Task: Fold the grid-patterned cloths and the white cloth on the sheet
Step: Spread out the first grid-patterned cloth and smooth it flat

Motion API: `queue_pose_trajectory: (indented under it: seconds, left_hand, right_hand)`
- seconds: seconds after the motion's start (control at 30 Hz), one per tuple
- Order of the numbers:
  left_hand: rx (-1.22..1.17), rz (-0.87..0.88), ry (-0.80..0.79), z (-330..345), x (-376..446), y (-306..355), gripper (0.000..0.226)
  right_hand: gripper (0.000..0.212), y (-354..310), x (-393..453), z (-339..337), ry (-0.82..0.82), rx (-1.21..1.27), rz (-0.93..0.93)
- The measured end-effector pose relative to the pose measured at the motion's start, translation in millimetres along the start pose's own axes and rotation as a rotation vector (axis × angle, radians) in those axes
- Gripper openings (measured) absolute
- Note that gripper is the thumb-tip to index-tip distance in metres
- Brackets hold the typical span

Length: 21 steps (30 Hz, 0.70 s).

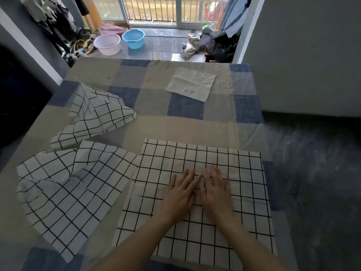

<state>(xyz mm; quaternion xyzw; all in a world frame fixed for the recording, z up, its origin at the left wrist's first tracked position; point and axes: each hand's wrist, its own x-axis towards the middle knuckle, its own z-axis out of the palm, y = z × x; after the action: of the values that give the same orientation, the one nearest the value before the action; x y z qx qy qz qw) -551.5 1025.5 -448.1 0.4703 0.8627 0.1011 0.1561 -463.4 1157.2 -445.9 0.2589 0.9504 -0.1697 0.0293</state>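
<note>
A white cloth with a black grid (244, 192) lies spread flat on the checked sheet (195, 126) right in front of me. My left hand (180, 194) and my right hand (215, 190) lie side by side on its middle, fingers straight, palms pressing the fabric. A second grid cloth (64, 194) lies rumpled to the left, its edge meeting the flat one. A third grid cloth (95, 114) is bunched up further back on the left. The plain white cloth (191, 84) lies flat near the far edge of the sheet.
The sheet's right edge drops to a dark floor (312, 173). Beyond the far edge stand a pink basin (107, 44) and a blue basin (133, 38), with a pile of clothes (211, 44) by the balcony door. A grey wall (304, 55) rises at the right.
</note>
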Motion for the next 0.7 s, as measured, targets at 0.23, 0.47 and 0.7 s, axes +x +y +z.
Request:
queue_pose_trajectory:
  seconds: [0.23,0.47,0.7]
  left_hand:
    - [0.097,-0.11,0.043,-6,-23,-64,0.058]
    - [-0.007,-0.248,0.084,-17,-24,-63,0.06]
    - [-0.03,-0.105,-0.012,-9,55,-7,0.063]
  right_hand:
    - [0.063,85,-18,-17,-0.029,-0.086,0.052]
    - [0.064,104,-18,-40,0.028,-0.045,0.196]
    - [0.059,-6,51,-15,-0.001,0.046,-0.103]
